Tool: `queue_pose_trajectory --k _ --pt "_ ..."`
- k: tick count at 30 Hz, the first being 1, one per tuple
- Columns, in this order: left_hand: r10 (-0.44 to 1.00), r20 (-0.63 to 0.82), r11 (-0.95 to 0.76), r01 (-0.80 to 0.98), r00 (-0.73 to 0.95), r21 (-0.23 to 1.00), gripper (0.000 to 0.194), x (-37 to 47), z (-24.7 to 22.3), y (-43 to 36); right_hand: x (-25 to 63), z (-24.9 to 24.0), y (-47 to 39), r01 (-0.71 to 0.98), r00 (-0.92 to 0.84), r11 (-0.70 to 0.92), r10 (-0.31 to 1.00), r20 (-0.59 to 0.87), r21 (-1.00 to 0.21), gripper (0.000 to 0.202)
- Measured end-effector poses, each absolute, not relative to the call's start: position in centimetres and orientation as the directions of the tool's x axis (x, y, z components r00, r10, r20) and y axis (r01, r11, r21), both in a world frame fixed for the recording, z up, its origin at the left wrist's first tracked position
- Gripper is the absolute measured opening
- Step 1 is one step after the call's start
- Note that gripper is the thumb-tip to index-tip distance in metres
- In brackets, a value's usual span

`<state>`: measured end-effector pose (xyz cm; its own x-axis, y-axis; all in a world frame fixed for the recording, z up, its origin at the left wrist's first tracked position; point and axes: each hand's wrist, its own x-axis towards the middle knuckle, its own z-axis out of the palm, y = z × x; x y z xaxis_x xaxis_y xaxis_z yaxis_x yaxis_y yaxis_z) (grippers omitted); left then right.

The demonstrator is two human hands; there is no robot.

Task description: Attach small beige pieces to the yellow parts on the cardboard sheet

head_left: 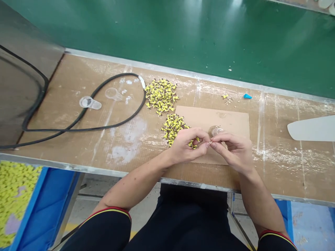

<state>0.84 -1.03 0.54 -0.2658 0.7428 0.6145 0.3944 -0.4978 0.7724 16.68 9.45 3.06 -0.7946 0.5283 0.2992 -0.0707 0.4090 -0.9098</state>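
Note:
Over a flat cardboard sheet (235, 122), my left hand (190, 144) and my right hand (231, 150) meet with fingertips pinched. Between them is a tiny pale piece (210, 142), too small to make out well. A small round clear container (216, 131) stands on the sheet just beyond my fingertips. One pile of little yellow and dark pieces (172, 127) lies beside my left hand, partly hidden by it. A larger pile of the same pieces (161, 96) sits farther back.
A black cable (115, 124) loops over the left of the table (277, 174), near two clear plastic scoops (90, 103). Small scraps (228, 99) and a blue cone (247, 96) lie at the back. A white panel (314, 129) is at right, a blue bin (44, 202) lower left.

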Motion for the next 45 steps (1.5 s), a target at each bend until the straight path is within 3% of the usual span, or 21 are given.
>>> queue_pose_trajectory --k 7,12,15,19,25,45 --pt "0.776 0.577 -0.483 0.349 -0.253 0.803 0.014 1.1 0.9 -1.0 16.7 3.2 9.3 -0.077 -0.813 0.477 0.478 0.332 -0.876 0.015" --pt "0.820 0.505 -0.427 0.302 -0.269 0.853 0.015 0.9 0.2 -1.2 16.9 3.5 10.4 -0.054 -0.799 0.639 0.433 0.417 -0.767 0.012" --pt "0.825 0.441 -0.433 0.105 -0.354 0.895 0.027 0.1 -0.5 -1.2 17.6 3.6 12.2 0.085 -0.779 0.746 0.463 0.423 -0.660 0.012" --pt "0.816 0.310 -0.428 -0.150 -0.487 0.891 0.014 -1.1 -0.7 -0.6 18.2 3.2 14.2 0.268 -0.785 0.755 0.531 0.319 -0.599 0.010" --pt "0.757 0.252 -0.365 -0.070 -0.602 0.928 0.012 -1.7 -0.4 0.2 18.1 2.6 14.7 0.300 -0.845 0.736 0.500 0.189 -0.607 0.013" --pt "0.778 0.224 -0.311 -0.050 -0.588 0.949 0.028 -1.2 -0.5 -0.1 17.9 2.8 14.3 0.304 -0.858 0.793 0.469 0.210 -0.528 0.013"
